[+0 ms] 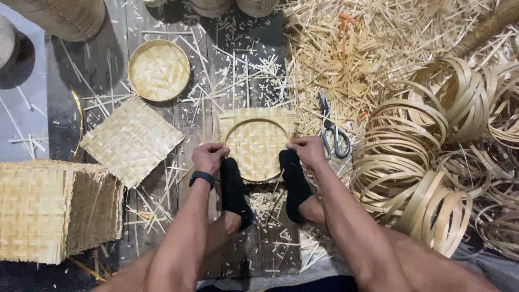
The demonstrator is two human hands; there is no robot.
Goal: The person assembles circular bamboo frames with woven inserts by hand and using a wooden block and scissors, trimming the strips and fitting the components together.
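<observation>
I see my left hand (208,157) curled shut on the left edge of a square woven bamboo mat (257,141), and my right hand (306,150) pinched on its right edge, both also pressing a round bamboo hoop (257,123) that sits on the mat. The mat lies on the dark plank floor (108,75) right in front of me, and my two feet in black socks (233,189) press on its near edge; whether my fingers reach under the mat I cannot tell from here. A dark band wraps my left wrist. Just right of the right hand lie scissors (332,132), and beyond them a heap of bamboo hoops (427,162). To the left lie a loose woven square (131,140), a stack of woven squares (51,208) and a finished round tray (159,70).
</observation>
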